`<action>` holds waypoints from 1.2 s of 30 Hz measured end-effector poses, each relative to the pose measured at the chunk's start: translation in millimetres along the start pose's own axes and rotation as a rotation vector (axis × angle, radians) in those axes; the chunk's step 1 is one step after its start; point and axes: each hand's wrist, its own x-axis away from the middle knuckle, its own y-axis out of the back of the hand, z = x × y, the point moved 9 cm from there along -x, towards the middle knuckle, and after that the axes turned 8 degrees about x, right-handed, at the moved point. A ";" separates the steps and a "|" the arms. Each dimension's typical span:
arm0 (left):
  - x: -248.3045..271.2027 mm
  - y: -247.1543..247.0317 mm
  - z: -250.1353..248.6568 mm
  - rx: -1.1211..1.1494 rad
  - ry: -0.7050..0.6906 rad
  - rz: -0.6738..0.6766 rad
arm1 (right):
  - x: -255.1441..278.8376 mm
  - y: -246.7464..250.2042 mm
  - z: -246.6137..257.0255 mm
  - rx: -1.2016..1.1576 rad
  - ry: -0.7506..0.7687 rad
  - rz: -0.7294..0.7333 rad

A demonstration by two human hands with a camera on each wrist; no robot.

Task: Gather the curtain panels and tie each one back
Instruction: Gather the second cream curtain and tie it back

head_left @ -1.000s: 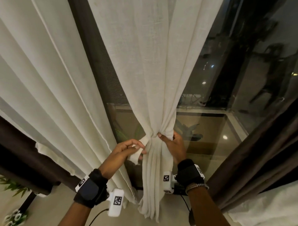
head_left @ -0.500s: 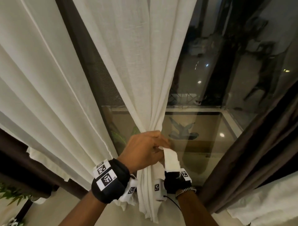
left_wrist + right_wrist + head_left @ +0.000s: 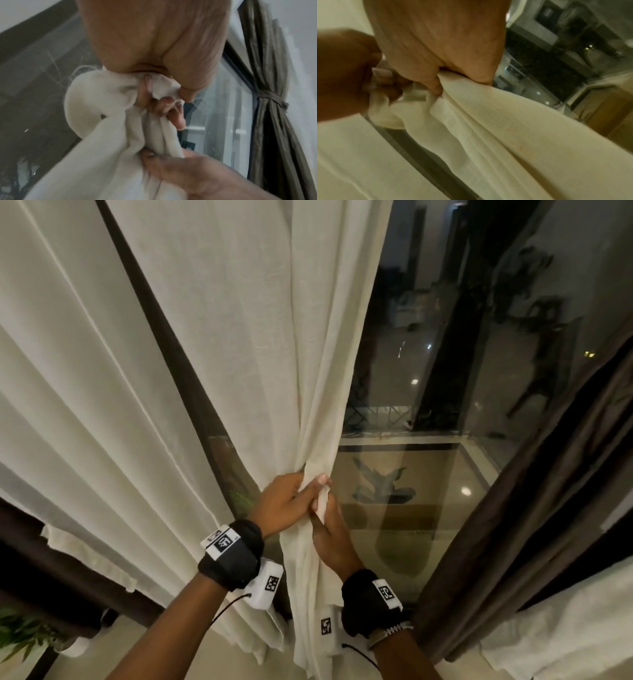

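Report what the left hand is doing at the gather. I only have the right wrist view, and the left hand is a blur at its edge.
Observer: In the head view the left hand grips the gathered cream panel from its left side, directly above the right hand.
Operator: Now give me the tie.
Observer: The left wrist view shows the tie strip pinched under the left thumb, with a loop of cloth bulging beside it.
Operator: Check the other curtains.
Observer: The dark curtain by the wall is already cinched with a band.
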 end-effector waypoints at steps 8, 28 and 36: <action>8.0 4.9 32.9 0.256 0.114 0.007 | 27.4 23.9 23.7 -0.558 -0.152 0.247; 48.6 33.0 4.7 -0.062 -0.104 0.059 | -5.4 31.8 -3.1 -0.436 -0.180 0.048; 55.5 6.9 -23.7 -0.065 -0.190 0.054 | -18.3 20.5 1.7 -0.459 -0.171 -0.046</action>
